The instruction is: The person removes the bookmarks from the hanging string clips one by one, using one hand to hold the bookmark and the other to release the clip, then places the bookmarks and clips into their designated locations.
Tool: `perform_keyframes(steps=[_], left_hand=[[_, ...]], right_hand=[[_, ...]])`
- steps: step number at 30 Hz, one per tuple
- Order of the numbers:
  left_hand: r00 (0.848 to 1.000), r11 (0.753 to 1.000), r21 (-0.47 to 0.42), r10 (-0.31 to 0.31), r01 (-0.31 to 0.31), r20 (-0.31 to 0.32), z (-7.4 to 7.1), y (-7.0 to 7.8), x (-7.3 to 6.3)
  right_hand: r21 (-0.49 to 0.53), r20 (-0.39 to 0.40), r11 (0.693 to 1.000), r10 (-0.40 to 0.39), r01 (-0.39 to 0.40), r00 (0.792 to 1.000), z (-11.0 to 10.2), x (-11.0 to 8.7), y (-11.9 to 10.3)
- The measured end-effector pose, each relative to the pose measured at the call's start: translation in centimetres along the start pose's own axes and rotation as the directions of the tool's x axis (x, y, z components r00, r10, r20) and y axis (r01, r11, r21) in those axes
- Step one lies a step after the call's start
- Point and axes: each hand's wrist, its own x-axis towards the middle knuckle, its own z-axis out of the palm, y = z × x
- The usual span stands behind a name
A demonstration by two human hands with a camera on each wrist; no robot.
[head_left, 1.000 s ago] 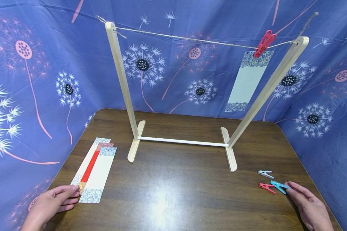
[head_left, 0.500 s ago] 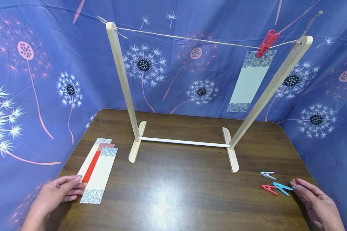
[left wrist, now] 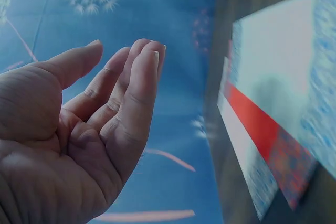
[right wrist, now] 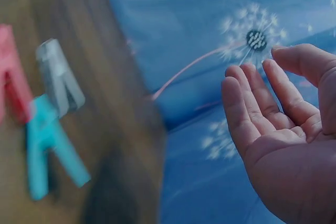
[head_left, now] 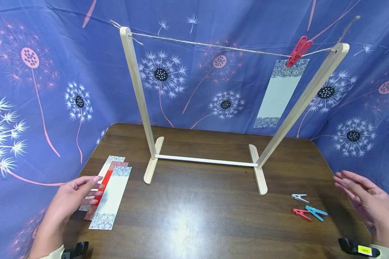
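My left hand [head_left: 72, 196] is raised over three overlapping paper strips at the table's left, its fingers relaxed and holding nothing. On top lies a white strip [head_left: 115, 192] with blue patterned ends; a red strip [left wrist: 255, 121] shows beneath it, and another white strip [left wrist: 239, 140] lies lowest. My right hand [head_left: 369, 198] hovers right of the clothespins, fingers loosely bent around empty air. A grey clothespin [head_left: 299, 198], a red clothespin [head_left: 301, 214] and a turquoise clothespin [head_left: 316, 212] lie on the wood, the last two close together.
A wooden frame [head_left: 137, 93] with a white crossbar [head_left: 207, 160] stands mid-table. Along its top runs a twine line [head_left: 210, 44], where red clothespins [head_left: 299, 50] hold a hanging white strip [head_left: 280, 95]. Patterned blue cloth [head_left: 188, 21] surrounds the brown table [head_left: 214, 208].
Both hands have lifted and moved away from the table, the left rising above the strips and the right rising past the clothespins. Strips and clothespins stay where they were.
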Motion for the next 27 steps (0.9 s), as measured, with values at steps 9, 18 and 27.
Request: perform_keyframes(steps=[9,18,27], left_hand=[[0.995,0.996,-0.005,0.091,-0.091,0.041,1.5,4.0,2.7],[0.968,0.977,0.025,0.204,-0.21,0.145,3.7,7.6,4.1],[0.959,0.973,0.015,0.225,-0.231,0.17,6.3,10.8,5.6]], right_hand=[[0.005,0.116,0.98,-0.199,0.2,0.973,3.0,3.7,-3.8],[0.008,0.258,0.925,-0.369,0.38,0.893,6.9,6.6,-8.2],[-0.066,0.313,0.89,-0.41,0.45,0.857,10.1,9.1,-12.1]])
